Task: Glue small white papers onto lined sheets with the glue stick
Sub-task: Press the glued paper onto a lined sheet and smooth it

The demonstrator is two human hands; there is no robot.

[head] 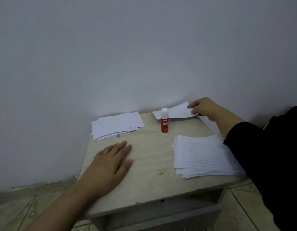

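Observation:
A red and white glue stick [164,122] stands upright and capped at the back middle of the small table [147,165]. A stack of lined sheets [202,155] lies at the right. A pile of small white papers [116,125] lies at the back left. At the back right corner my right hand [204,107] pinches the right end of a white paper [179,110] on top of another small pile against the wall. My left hand [109,162] rests flat on the bare tabletop at the front left, fingers spread, holding nothing.
The table stands against a plain pale wall, with a tiled floor [19,209] below on both sides. A black sleeve [264,155] covers my right forearm and overlaps the lined stack's right edge. An open shelf [169,212] shows under the tabletop.

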